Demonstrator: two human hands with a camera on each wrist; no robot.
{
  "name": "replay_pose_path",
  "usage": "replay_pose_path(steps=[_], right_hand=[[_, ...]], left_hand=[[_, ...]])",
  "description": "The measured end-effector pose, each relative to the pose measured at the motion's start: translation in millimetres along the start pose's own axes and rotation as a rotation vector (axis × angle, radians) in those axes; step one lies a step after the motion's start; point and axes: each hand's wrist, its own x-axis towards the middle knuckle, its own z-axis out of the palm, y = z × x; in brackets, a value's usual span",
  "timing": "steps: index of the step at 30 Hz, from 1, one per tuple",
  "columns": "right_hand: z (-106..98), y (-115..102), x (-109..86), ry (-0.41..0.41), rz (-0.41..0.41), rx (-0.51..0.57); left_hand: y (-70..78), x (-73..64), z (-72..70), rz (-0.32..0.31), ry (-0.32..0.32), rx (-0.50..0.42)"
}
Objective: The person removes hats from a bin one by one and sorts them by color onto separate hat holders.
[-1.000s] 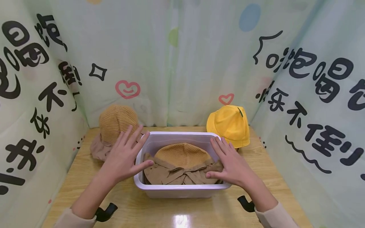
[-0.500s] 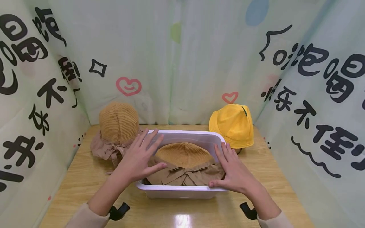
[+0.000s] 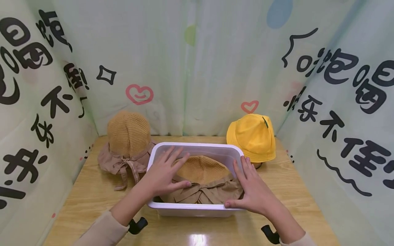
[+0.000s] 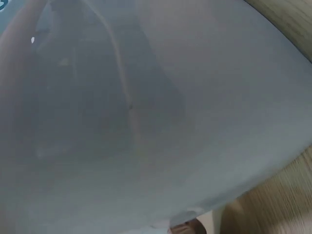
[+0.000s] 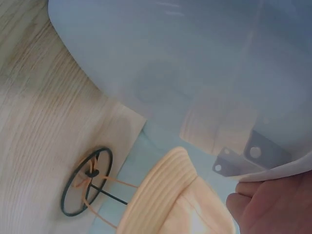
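Observation:
A white plastic bin (image 3: 197, 212) stands on the table with a brown-brimmed, tan knitted sun hat (image 3: 203, 167) inside it. The hat's fabric bow (image 3: 201, 187) faces the front. My left hand (image 3: 164, 174) reaches over the bin's left side with fingers spread, its thumb at the hat's brim; whether it touches the hat cannot be told. At the right, my right hand (image 3: 253, 188) rests on the bin's rim, fingers fairly straight along the side and thumb at the front corner. The right wrist view shows part of that hand (image 5: 278, 207) against the rim.
Behind left, another tan knitted hat (image 3: 127, 136) with a pinkish-brown ruffled brim and ties sits on the wooden table (image 3: 295, 208). A yellow bucket hat (image 3: 250, 138) sits behind right, on a black wire stand (image 5: 87, 180). Printed curtains (image 3: 212, 68) surround the table.
My left hand has moved right, from beside the bin's left rim to over the hat. My right hand has come down onto the right rim. The view has shifted slightly.

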Motion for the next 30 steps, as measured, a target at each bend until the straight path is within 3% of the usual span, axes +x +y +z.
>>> replay_pose_path(steps=[13, 25, 30], right_hand=[[4, 0, -2.0, 0.012, 0.012, 0.013], [5, 2, -1.5, 0.025, -0.002, -0.006], [7, 3, -2.1, 0.038, -0.007, 0.004]], left_hand=[[4.3, 11.3, 18.9, 0.011, -0.068, -0.014], [3.6, 14.0, 26.9, -0.062, -0.227, -0.058], [3.2, 13.5, 27.6, -0.072, -0.257, -0.073]])
